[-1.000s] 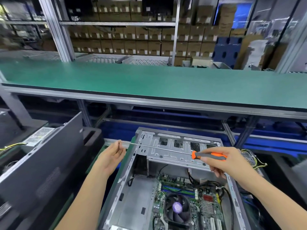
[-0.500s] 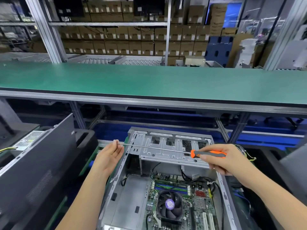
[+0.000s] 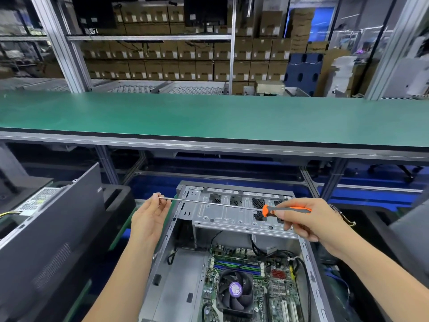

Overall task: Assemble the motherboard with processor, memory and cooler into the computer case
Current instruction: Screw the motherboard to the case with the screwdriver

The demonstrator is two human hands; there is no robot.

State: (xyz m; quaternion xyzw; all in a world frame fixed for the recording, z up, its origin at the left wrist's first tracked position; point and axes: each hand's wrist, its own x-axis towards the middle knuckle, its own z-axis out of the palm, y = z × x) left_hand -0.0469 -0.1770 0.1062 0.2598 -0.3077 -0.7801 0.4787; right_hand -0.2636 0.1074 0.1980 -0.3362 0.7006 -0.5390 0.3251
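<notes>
While the right hand [image 3: 308, 221] grips the screwdriver [image 3: 286, 210] handle, the left hand [image 3: 149, 218] pinches its tip.
Both hover over the open computer case [image 3: 232, 214], motherboard [image 3: 253, 287] inside.

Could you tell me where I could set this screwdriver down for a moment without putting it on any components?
The green bench top behind the computer case is bare across its visible width. Inside the case, the plain metal floor left of the motherboard is free. The board itself is crowded: cooler fan, memory slots, cables.
</notes>
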